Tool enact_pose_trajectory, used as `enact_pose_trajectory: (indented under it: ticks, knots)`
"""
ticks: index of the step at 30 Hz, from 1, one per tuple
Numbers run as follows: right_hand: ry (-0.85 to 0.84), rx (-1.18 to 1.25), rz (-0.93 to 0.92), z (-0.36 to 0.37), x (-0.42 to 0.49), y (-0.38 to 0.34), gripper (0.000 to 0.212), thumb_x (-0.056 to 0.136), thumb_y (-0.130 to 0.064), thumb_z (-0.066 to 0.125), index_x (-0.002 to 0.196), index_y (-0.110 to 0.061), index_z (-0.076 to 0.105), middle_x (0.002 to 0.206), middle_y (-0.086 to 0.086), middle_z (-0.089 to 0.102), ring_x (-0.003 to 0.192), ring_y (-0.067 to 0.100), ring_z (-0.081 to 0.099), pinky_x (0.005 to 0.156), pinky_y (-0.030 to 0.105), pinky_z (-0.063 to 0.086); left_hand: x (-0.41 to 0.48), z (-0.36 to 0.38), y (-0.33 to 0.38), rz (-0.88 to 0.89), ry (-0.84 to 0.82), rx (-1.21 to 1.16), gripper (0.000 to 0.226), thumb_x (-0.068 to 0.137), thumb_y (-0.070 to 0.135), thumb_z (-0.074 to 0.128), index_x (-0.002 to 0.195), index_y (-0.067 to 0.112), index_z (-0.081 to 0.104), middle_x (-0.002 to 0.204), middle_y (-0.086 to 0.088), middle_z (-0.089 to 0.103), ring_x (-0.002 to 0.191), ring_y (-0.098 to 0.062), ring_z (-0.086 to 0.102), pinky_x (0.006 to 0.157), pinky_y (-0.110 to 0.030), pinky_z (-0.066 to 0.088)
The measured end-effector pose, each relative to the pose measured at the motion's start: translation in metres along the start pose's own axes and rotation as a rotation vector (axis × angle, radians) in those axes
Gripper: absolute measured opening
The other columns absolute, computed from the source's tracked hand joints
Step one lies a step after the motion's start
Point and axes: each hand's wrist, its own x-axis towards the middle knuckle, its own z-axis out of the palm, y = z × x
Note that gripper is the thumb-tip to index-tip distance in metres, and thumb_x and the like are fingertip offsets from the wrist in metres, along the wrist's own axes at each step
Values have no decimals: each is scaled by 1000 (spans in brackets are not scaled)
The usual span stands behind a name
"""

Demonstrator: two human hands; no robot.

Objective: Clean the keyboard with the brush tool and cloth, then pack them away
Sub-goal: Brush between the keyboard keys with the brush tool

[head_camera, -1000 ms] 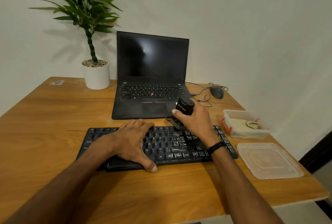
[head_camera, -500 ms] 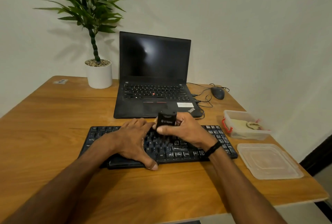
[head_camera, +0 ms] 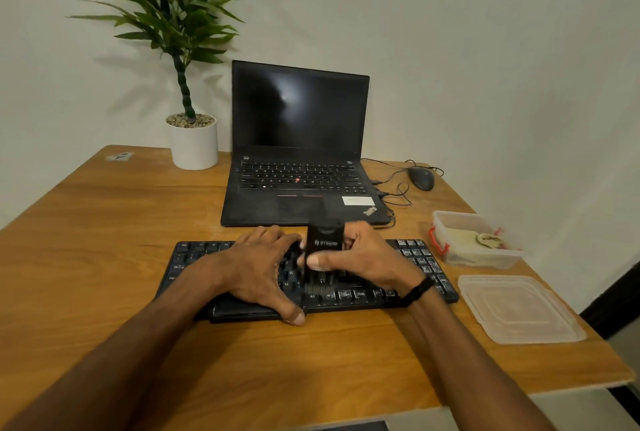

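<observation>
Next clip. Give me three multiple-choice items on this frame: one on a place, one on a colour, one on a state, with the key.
1. Where is the loose lid?
A. Flat on the table, right of the keyboard, in front of the container.
B. Snapped onto the container.
C. Under the keyboard.

2. What colour is the plant pot?
A. Black.
B. White.
C. Red.

3. What is the right hand doing?
A. Lying flat on the table.
B. Gripping the brush tool over the keyboard.
C. Pinching the lid.

Key: 1 A, the lid lies apart from the open container; 2 B, it is plainly white; 3 B, fingers curl round the tool's black body.
</observation>
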Motion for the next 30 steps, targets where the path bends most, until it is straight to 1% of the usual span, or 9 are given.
enact_pose_trajectory:
  ticks: [2,5,8,13,16,20,24,28,30]
  knots:
    - [63,-16,-28,5,-4,1,37,81,-28,80,112,-14,67,102,7,75,95,25,72,85,47,59,0,1,0,5,-6,-5,142,53,89,74,161,29,5,146,6,26,140,-22,26,121,-40,23]
    - [360,-186,-93,3,-5,-3,24,79,-36,80,98,-35,65,93,-6,72,87,5,70,73,30,59,1,-2,-2,-8,-1,-12,147,45,94,67,161,31,4,147,6,25,138,-21,26,121,-42,24]
    - [78,-40,-25,5,-16,0,33,82,-24,78,113,-23,66,104,3,74,96,12,71,82,33,59,1,-1,-1,-4,4,-3,144,51,90,73,162,29,3,147,5,25,137,-21,27,121,-44,26]
    - [360,-133,-81,4,-21,5,25,80,-35,80,100,-30,66,97,-2,73,90,12,71,74,29,60,0,-3,0,-18,-13,-9,148,45,93,68,162,29,3,153,4,22,140,-21,23,122,-42,21]
    - [107,-32,-35,4,-25,6,37,82,-25,79,116,-17,67,108,3,74,101,18,71,85,34,59,0,-3,-1,-17,-5,-1,147,48,92,70,162,28,4,150,4,24,139,-21,25,122,-43,23]
    - [328,-72,-48,2,-25,7,31,80,-33,80,105,-20,68,97,1,75,87,12,73,74,34,60,2,-1,-2,-17,-14,0,147,47,93,69,162,29,3,153,4,23,139,-21,24,122,-43,23]
    - [47,48,2,6,-28,7,43,82,-22,79,121,-10,65,110,6,74,103,21,71,89,41,57,1,0,-3,-14,-1,-3,143,53,88,74,162,29,3,154,4,22,140,-21,24,122,-44,23]
    - [303,-112,-56,6,-26,5,36,79,-34,81,110,-20,68,99,-1,75,89,10,72,75,32,60,0,-2,0,-25,-29,-13,149,45,92,70,162,30,1,160,4,16,146,-24,19,123,-45,19]
    - [183,-71,-41,4,-27,2,37,79,-28,82,113,-17,69,103,0,75,95,11,72,80,34,59,0,-3,0,-26,-13,-18,145,52,87,75,162,29,1,160,4,16,147,-25,18,123,-45,18]
